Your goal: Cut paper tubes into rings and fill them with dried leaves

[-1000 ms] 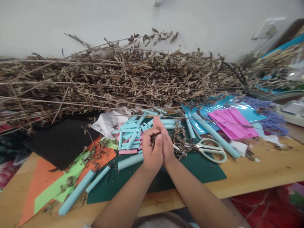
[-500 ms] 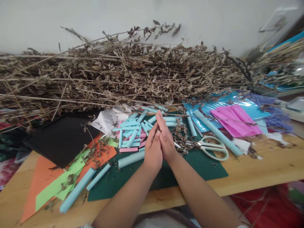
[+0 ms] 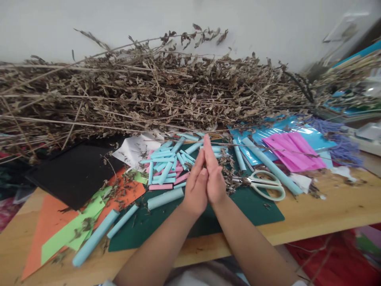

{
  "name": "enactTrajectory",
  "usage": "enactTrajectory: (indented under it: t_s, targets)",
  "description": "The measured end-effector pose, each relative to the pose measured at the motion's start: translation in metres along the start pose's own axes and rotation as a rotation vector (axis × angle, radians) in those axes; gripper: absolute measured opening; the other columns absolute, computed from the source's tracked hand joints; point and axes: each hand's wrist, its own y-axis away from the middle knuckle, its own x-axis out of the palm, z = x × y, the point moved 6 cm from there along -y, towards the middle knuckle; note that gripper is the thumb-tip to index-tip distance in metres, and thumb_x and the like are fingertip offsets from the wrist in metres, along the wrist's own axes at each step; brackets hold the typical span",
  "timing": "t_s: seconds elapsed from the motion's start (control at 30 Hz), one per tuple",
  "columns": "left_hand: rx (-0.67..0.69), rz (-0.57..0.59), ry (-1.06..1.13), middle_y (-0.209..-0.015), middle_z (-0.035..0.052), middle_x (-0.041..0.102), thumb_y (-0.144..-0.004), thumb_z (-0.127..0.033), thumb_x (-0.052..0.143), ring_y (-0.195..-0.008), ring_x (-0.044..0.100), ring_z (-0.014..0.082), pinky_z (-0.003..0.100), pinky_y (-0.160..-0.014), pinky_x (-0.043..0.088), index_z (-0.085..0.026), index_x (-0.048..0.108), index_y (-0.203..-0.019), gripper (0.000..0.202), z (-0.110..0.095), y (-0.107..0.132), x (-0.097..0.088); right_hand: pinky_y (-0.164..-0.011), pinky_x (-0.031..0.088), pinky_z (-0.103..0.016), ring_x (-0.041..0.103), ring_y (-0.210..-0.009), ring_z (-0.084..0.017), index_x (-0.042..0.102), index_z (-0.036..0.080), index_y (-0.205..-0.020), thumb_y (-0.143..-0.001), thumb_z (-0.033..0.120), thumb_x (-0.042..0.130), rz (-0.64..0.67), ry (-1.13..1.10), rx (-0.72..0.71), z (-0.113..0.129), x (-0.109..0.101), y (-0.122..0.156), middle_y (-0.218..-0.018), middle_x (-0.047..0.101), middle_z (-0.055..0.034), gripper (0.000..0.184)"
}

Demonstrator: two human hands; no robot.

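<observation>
My left hand (image 3: 195,190) and my right hand (image 3: 215,180) are pressed palm to palm over the green cutting mat (image 3: 250,210). Both have their fingers stretched out straight and pointing away from me, so each is open. The right fingertips reach farther forward than the left ones. Whether anything lies between the palms is hidden. Just left of the hands is a pile of short light-blue paper rolls (image 3: 165,173), with some pink paper rolls (image 3: 161,186) among them. A thicker blue paper roll (image 3: 165,198) lies beside my left wrist. To the right rest scissors with pale handles (image 3: 266,184).
Dried leafy stalks (image 3: 166,87) line the wall behind. At left are a black sheet (image 3: 80,171), orange paper (image 3: 32,254), green strips (image 3: 62,238) and longer blue rolls (image 3: 97,238). Pink folded paper (image 3: 293,153) lies on a shiny blue packet (image 3: 315,135) at right.
The joined hands have shifted slightly to the right. My right hand's fingers have slid forward against the left, and my right thumb has moved away from the left one.
</observation>
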Motion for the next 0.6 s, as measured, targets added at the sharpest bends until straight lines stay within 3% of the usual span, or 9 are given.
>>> enactTrajectory:
  t_s: [0.1, 0.2, 0.33, 0.4, 0.5, 0.6]
  targets:
    - [-0.020, -0.031, 0.093, -0.124, 0.0020, 0.043, -0.080, -0.034, 0.040, -0.121, 0.028, 0.0200, 0.035, -0.103, 0.020, -0.024, 0.049, -0.113, 0.036, 0.004, 0.004, 0.005, -0.105, 0.001, -0.040, 0.000, -0.127, -0.019, 0.017, 0.028, -0.131, -0.081, 0.055, 0.016, 0.013, 0.093, -0.029, -0.005, -0.003, -0.004, -0.140, 0.011, 0.0068, 0.057]
    - [-0.043, -0.100, 0.169, -0.123, 0.0036, 0.045, -0.082, -0.044, 0.031, -0.120, 0.031, 0.0216, 0.036, -0.103, 0.021, -0.023, 0.050, -0.112, 0.042, 0.001, -0.004, -0.007, -0.104, 0.001, -0.043, 0.000, -0.127, -0.020, 0.018, 0.030, -0.131, -0.081, 0.054, 0.020, 0.110, 0.170, -0.098, -0.003, 0.008, 0.000, -0.140, 0.009, 0.0076, 0.055]
    - [0.085, -0.004, -0.022, -0.122, 0.0037, 0.045, -0.077, -0.046, 0.041, -0.121, 0.028, 0.0234, 0.033, -0.103, 0.019, -0.022, 0.051, -0.111, 0.042, -0.013, -0.013, -0.018, -0.104, 0.002, -0.043, -0.001, -0.127, -0.020, 0.015, 0.031, -0.131, -0.081, 0.055, 0.016, 0.225, 0.134, -0.127, 0.010, 0.024, 0.009, -0.139, 0.002, 0.0105, 0.055]
    - [0.161, 0.055, -0.119, -0.123, 0.0035, 0.045, -0.077, -0.044, 0.043, -0.122, 0.026, 0.0230, 0.032, -0.103, 0.018, -0.023, 0.052, -0.111, 0.040, -0.017, -0.006, -0.012, -0.105, 0.001, -0.040, -0.002, -0.127, -0.018, 0.014, 0.031, -0.131, -0.080, 0.057, 0.011, 0.150, 0.063, -0.071, 0.013, 0.018, 0.006, -0.139, 0.004, 0.0110, 0.058]
    - [0.193, 0.138, -0.156, -0.128, 0.0047, 0.039, -0.080, -0.041, 0.039, -0.123, 0.023, 0.0211, 0.033, -0.105, 0.014, -0.022, 0.046, -0.117, 0.042, -0.016, 0.007, 0.005, -0.106, 0.000, -0.035, 0.000, -0.127, -0.013, 0.013, 0.033, -0.131, -0.082, 0.053, 0.007, -0.072, -0.010, 0.083, 0.003, -0.004, 0.000, -0.139, 0.012, 0.0109, 0.054]
    - [0.153, 0.130, -0.152, -0.131, 0.0029, 0.033, -0.083, -0.040, 0.030, -0.124, 0.020, 0.0187, 0.035, -0.105, 0.012, -0.024, 0.037, -0.123, 0.044, -0.020, 0.009, 0.013, -0.106, 0.001, -0.035, 0.001, -0.127, -0.013, 0.013, 0.031, -0.131, -0.083, 0.050, 0.021, -0.052, 0.037, 0.155, -0.005, -0.004, 0.004, -0.138, 0.015, 0.0091, 0.052]
